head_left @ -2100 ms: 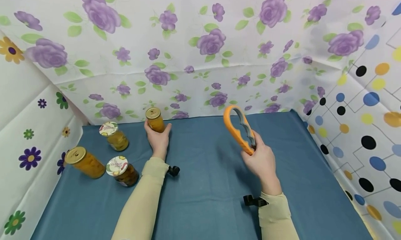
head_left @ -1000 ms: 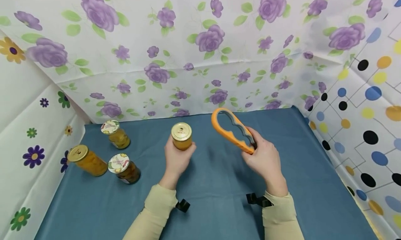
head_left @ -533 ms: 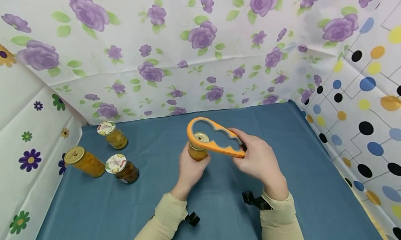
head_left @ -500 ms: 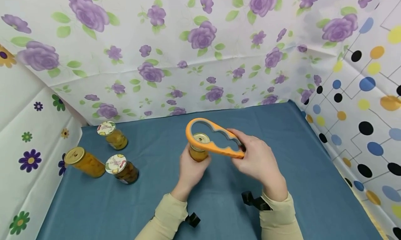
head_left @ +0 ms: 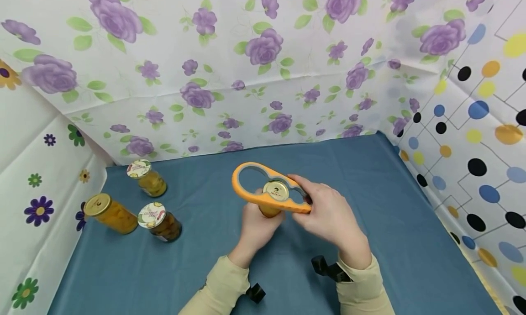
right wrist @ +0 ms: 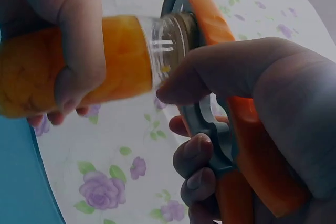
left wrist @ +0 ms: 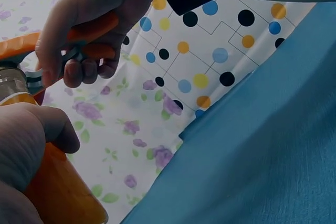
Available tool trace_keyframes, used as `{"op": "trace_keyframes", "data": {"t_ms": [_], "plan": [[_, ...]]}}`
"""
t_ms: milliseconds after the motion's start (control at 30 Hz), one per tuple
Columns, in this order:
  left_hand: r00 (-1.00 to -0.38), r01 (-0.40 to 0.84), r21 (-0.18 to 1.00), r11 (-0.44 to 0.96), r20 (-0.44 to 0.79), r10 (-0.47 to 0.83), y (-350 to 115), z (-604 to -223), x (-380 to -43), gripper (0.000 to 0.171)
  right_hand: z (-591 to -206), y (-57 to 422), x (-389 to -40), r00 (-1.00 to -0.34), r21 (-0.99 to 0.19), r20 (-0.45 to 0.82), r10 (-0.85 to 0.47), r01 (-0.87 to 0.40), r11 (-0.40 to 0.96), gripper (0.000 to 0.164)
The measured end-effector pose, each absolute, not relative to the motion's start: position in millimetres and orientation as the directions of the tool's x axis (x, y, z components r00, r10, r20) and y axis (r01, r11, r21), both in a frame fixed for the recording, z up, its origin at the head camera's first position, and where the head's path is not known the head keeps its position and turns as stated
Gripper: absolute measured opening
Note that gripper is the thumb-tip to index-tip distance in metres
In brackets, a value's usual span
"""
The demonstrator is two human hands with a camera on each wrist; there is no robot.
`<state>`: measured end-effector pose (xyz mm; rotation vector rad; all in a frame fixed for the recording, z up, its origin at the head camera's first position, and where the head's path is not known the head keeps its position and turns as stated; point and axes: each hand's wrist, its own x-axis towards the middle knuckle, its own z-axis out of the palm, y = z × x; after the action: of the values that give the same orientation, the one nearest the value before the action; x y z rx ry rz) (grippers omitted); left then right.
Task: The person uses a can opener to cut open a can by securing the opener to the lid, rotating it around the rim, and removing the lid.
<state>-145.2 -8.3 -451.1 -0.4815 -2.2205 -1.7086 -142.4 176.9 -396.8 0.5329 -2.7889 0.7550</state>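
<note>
My left hand [head_left: 258, 226] grips a glass jar of orange preserves [right wrist: 126, 59] round its body, held up over the table. An orange and grey jar opener [head_left: 252, 198] is gripped by its handle end in my right hand [head_left: 326, 210]. Its loop lies around the jar's gold lid [head_left: 276, 190], which sits in the middle notch of the grey inner edge. In the right wrist view the opener stands across the lid end, and my right thumb reaches to the glass neck. The left wrist view shows the left thumb wrapped over the jar [left wrist: 63, 187] below its neck.
Three more jars stand on the left of the blue cloth [head_left: 197, 260]: a tall gold-lidded jar [head_left: 117, 217], a dark jar with a patterned lid [head_left: 166, 228], and a small yellowish jar [head_left: 153, 183]. Flowered sheeting [head_left: 230, 77] rises behind, dotted sheeting [head_left: 464, 146] at the right.
My left hand has brought the jar from the back left to the middle. The right hand has moved left and lowered the jar opener, whose loop now surrounds the lid.
</note>
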Motion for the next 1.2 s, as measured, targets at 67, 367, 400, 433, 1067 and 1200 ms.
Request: {"op": "trace_keyframes", "data": {"t_ms": [67, 367, 400, 433, 1067, 1200], "plan": [[-0.902, 0.431, 0.869, 0.244, 0.423, 0.084, -7.3, -451.3, -142.9, 0.033, -396.5, 177.0, -141.0, -0.91, -0.436, 0.28, -0.306, -0.405, 0.804, 0.075], [-0.911, 0.41, 0.882, 0.233, 0.406, 0.066, 3.5, -443.1, -131.5, 0.03, -384.5, 188.0, -131.5, -0.914, -0.416, 0.21, -0.346, -0.404, 0.815, 0.073], [-0.913, 0.407, 0.885, 0.228, 0.402, 0.071, 5.6, -441.6, -130.1, 0.029, -383.1, 189.9, -130.1, -0.917, -0.419, 0.205, -0.342, -0.398, 0.816, 0.073], [-0.914, 0.404, 0.888, 0.22, 0.398, 0.074, 7.5, -440.5, -128.9, 0.029, -382.0, 191.8, -128.8, -0.919, -0.422, 0.203, -0.338, -0.393, 0.817, 0.073], [-0.938, 0.344, 0.916, 0.205, 0.328, 0.112, -2.2, -450.8, -132.2, 0.034, -382.0, 185.5, -119.5, -0.929, -0.465, 0.202, -0.309, -0.369, 0.805, 0.088], [-0.946, 0.32, 0.925, 0.207, 0.298, 0.127, -4.8, -438.4, -128.1, 0.034, -381.4, 182.4, -118.4, -0.935, -0.467, 0.201, -0.291, -0.353, 0.811, 0.086]]}}
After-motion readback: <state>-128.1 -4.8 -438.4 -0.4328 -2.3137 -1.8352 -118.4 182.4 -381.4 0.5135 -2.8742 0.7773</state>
